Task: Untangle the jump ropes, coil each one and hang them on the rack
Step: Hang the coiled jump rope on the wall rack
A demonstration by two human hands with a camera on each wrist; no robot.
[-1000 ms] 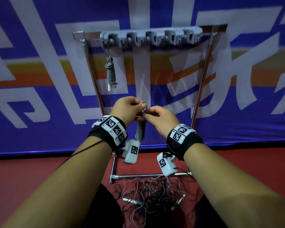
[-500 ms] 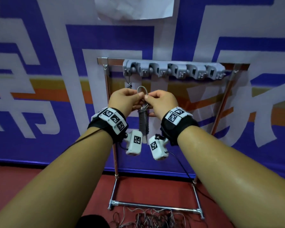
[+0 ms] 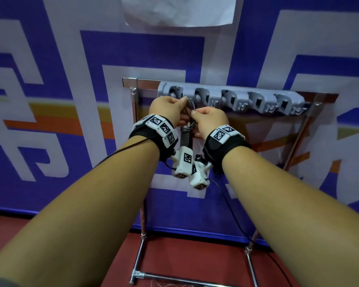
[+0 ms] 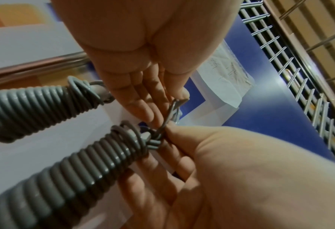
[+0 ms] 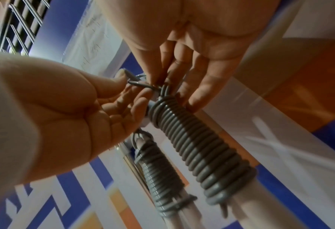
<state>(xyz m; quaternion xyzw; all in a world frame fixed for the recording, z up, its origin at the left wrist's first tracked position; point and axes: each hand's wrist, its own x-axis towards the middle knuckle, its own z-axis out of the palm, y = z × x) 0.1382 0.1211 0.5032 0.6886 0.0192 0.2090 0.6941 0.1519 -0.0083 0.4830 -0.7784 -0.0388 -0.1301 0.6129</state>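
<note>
While both hands (image 3: 190, 114) pinch the coiled rope's loop (image 4: 171, 114), wrist views seemingly show another rope (image 5: 160, 167) hanging.

A metal-framed rack (image 3: 137, 154) stands on the red floor (image 3: 184, 257) against the blue banner, its grey hook bar (image 3: 232, 100) across the top, loose rope strands (image 3: 164, 283) lying by its base bar.
</note>
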